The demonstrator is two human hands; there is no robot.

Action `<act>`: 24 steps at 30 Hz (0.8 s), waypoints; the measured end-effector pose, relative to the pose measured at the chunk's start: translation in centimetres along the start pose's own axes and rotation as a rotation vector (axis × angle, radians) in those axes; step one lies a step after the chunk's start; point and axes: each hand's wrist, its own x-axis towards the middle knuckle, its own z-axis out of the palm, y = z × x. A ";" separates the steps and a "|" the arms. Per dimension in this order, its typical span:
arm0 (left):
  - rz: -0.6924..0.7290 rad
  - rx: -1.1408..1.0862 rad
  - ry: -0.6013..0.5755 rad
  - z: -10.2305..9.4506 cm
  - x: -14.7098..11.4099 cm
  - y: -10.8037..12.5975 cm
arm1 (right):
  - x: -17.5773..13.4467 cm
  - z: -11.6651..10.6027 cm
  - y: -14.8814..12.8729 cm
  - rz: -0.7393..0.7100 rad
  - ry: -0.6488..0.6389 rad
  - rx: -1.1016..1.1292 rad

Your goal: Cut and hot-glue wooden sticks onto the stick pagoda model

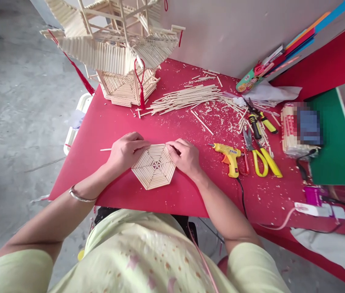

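Note:
A hexagonal panel of wooden sticks (pixel 156 179) lies near the front edge of the red table, its sticks set in rings around a small star-shaped centre. My left hand (pixel 126 151) grips its upper left edge with thumb and fingers closed. A loose stick (pixel 105 149) pokes out to the left from behind that hand; whether the hand holds it I cannot tell. My right hand (pixel 186 156) pinches the panel's upper right corner, fingers curled. A yellow glue gun (pixel 230 158) lies to the right of my right hand.
A stick-built pagoda (pixel 111 53) with red tassels stands at the back left. Loose sticks (pixel 187 97) and shavings are spread behind the panel. Yellow-handled cutters (pixel 260 160) and pliers (pixel 256 122) lie right, near a pack of sticks (pixel 290 134). A power strip (pixel 311 209) sits front right.

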 end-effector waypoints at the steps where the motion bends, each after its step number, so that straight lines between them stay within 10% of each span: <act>1: 0.006 0.006 0.003 0.0 0.0 0.0 | 0.0 0.0 0.0 0.004 0.000 0.000; 24: 0.026 0.060 -0.011 0.4 0.3 0.1 | 0.2 0.4 -0.1 0.012 -0.009 -0.030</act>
